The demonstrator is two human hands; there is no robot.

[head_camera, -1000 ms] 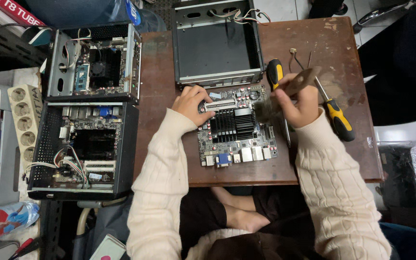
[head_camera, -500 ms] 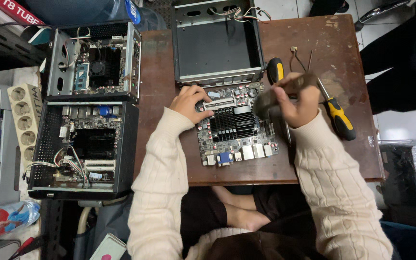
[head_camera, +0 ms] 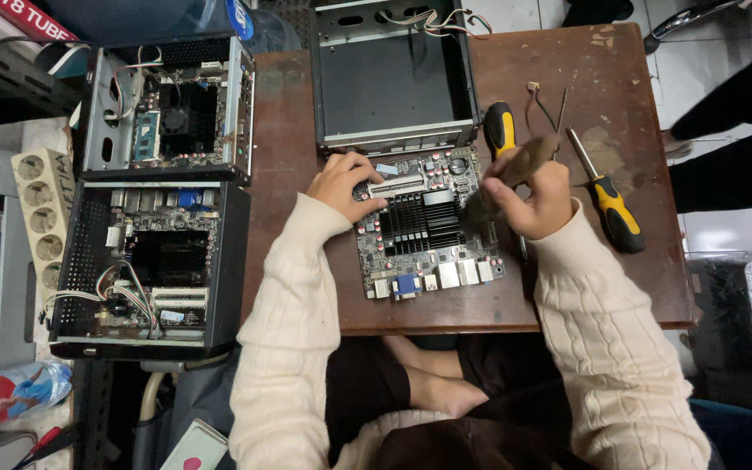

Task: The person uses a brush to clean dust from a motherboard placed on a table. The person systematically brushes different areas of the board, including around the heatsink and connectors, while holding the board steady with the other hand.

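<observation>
Seen from above at a worn wooden table (head_camera: pixel 637 96): bare motherboard (head_camera: pixel 428 228) flat at the table's near edge, just in front of an empty metal case (head_camera: pixel 393 83). Left hand (head_camera: pixel 345 184) resting on the board's upper left corner, fingers curled and pressed together. Right hand (head_camera: pixel 533 193) fisted around a blurred brush (head_camera: pixel 515 170) over the board's right edge. Yellow-handled screwdriver (head_camera: pixel 609 204) lying just beside.

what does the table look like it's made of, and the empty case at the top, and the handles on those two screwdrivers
Table: looks like dark brown wood with a worn, patchy finish showing pale scuffs. Empty case: seems to be sheet metal, dull grey inside with lighter folded edges. Handles of the screwdriver by the right hand and the second screwdriver: yellow and black, probably plastic or rubber; I can't tell which.
</observation>
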